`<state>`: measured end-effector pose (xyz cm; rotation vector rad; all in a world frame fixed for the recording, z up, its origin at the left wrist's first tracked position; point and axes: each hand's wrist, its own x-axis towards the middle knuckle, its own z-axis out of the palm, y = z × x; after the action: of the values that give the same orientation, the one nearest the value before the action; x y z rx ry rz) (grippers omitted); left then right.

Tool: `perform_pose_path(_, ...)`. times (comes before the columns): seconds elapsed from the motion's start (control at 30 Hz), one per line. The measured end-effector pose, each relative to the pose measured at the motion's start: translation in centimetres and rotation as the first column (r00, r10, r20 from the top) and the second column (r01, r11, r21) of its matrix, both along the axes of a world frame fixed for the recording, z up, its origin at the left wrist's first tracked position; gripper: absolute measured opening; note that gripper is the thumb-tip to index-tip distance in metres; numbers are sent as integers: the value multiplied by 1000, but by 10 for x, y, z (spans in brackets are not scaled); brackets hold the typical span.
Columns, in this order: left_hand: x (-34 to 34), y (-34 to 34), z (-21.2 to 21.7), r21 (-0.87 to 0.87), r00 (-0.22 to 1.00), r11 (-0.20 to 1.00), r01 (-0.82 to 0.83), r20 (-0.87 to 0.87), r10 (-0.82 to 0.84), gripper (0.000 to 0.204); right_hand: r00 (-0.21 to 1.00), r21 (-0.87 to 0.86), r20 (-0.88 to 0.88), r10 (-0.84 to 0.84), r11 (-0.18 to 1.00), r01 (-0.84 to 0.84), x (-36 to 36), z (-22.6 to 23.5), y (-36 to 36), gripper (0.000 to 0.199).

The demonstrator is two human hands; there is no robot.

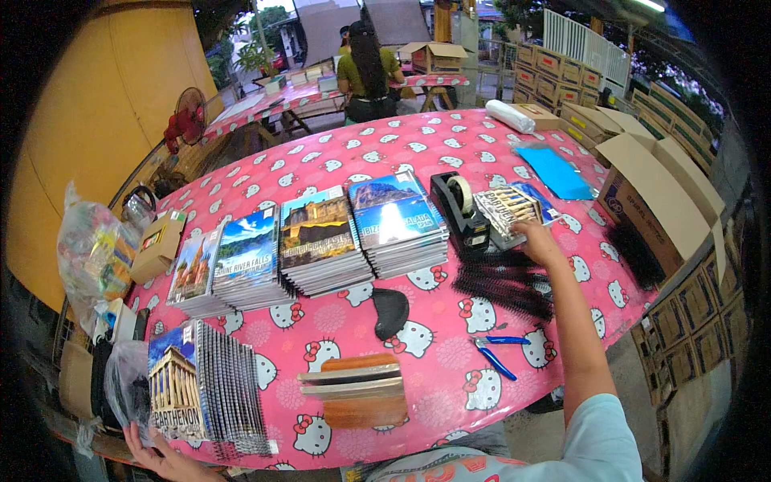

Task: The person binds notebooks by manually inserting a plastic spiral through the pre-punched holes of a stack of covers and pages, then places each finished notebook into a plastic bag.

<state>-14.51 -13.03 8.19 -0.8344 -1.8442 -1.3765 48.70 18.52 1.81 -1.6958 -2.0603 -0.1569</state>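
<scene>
My right hand (532, 238) reaches across the table, its fingers closed on the near right edge of a small pile of notebooks (504, 210) with a columned temple on the cover. A black tape dispenser (459, 210) stands just left of that pile. Black spiral binding coils (506, 287) lie below my right hand. At the lower left, my left hand (165, 459) has its fingers apart, beside a fanned row of spiral notebooks (173, 386) with the same temple cover. A clear plastic bag (128, 377) hangs close to its fingertips.
Several stacks of spiral notebooks (321, 237) stand across the table's middle. Nearer are blue-handled pliers (502, 353), a black pad (391, 313) and a wooden block with metal bars (357, 390). Open cartons (642, 201) border the right side. People (368, 72) work at a far table.
</scene>
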Motion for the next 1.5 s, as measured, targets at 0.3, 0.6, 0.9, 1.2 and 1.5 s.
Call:
perform_pose_path(0.3,125,44,-1,379,566,563,735,116,-816,36,934,474,-348,-77,846,246,14,-16,-9,19)
perform_pose_path(0.6,238,77,11,988,-919,-41,147,121,-376,59,534,470,-54,844,494,-732,-214,59,-197,25)
perform_pose_path(0.9,144,66,1,532,-325,103,841,648,-689,47,417,287,-812,408,901,-324,-227,45,-180,62)
perform_pose_path(1.2,120,101,2,203,-135,15,979,706,-696,17,539,-140,-791,290,772,-620,-217,8,-191,20)
perform_pose_path(1.5,127,97,-44,566,-168,157,810,480,-861,68,331,9,-877,347,702,-712,-238,-3,-194,80)
